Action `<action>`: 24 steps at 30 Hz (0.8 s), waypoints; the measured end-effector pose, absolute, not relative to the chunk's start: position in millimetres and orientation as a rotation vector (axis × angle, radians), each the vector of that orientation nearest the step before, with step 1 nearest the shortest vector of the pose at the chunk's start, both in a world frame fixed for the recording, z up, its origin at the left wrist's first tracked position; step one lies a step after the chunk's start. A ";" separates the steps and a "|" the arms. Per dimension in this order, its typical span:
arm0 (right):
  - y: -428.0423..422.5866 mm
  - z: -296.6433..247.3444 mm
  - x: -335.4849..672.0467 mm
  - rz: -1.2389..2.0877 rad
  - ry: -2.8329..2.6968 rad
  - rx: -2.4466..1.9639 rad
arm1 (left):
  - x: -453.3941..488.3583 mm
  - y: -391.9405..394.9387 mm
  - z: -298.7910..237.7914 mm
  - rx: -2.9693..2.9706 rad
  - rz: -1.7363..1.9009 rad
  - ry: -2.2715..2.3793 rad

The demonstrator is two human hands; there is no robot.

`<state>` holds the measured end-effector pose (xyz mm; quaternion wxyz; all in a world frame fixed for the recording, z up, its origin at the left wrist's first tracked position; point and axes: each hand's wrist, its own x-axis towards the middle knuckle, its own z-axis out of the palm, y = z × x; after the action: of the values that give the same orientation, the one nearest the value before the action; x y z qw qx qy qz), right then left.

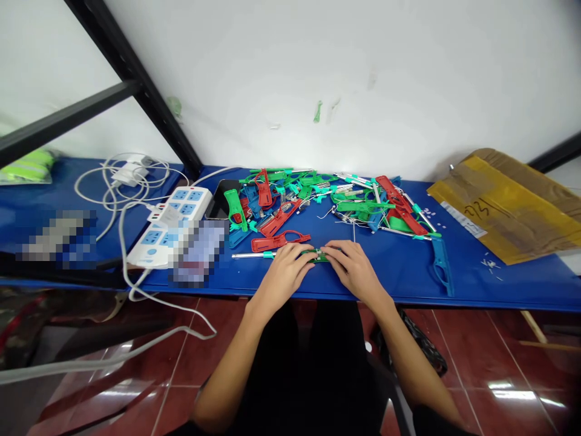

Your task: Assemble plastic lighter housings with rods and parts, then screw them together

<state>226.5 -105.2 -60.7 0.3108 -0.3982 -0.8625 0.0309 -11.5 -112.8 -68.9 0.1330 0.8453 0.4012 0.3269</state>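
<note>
My left hand point(285, 271) and my right hand point(351, 266) rest close together on the blue table point(408, 272), near its front edge. Between their curled fingertips lies a small green plastic part point(321, 256), and both hands pinch it. A metal rod with a teal end point(254, 255) lies just left of my left hand. A red plastic handle piece point(279, 241) sits right behind my left hand. Further back spreads a pile of green, red and blue plastic parts and metal rods point(336, 203).
Two white power strips point(175, 224) with tangled white cables point(122, 181) lie at the left. A dark phone point(222, 197) is beside them. A flattened cardboard box point(508, 206) rests at the right. A blue plastic piece point(441, 263) lies right of my hands. Black frame bars point(136, 85) cross the upper left.
</note>
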 end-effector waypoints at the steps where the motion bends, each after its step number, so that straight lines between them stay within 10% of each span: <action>1: -106.1 -59.8 226.3 0.069 -2.278 -1.037 | -11.6 -112.7 -69.0 2.440 0.949 1.165; 24: -121.6 -77.9 237.8 -0.144 -2.362 -1.007 | -8.7 -114.3 -66.2 2.547 0.849 1.262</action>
<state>237.8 -121.6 -77.9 0.2810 -0.3758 -0.8814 -0.0538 -8.7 -114.3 -66.2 0.0875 0.8552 0.4239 0.2850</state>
